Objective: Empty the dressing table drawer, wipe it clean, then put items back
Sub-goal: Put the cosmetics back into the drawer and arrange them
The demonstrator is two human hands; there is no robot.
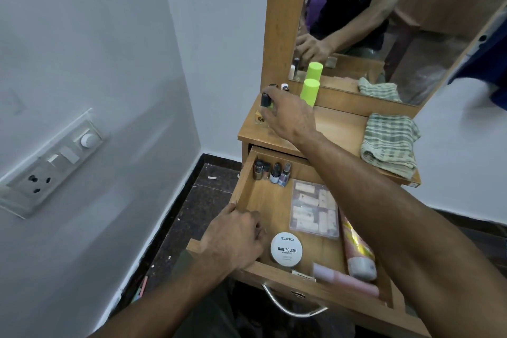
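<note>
The wooden drawer (247,186) stands pulled out below the dressing table top (337,123). Inside it are several nail polish bottles (271,171) at the back left, a clear box of false nails (314,208), a round white nail polish wipes tub (286,249), a pink tube (356,250) and a pink bottle (343,280). My right hand (290,115) reaches over the table top, its fingers closed on a small black-capped bottle (265,100) at the far left corner. My left hand (233,239) grips the drawer's left wall.
A folded green checked cloth (389,140) lies on the right of the table top. A lime green cylinder (309,92) and small bottles (284,87) stand before the mirror (384,22). White walls with a switch panel (52,162) are at left, dark floor below.
</note>
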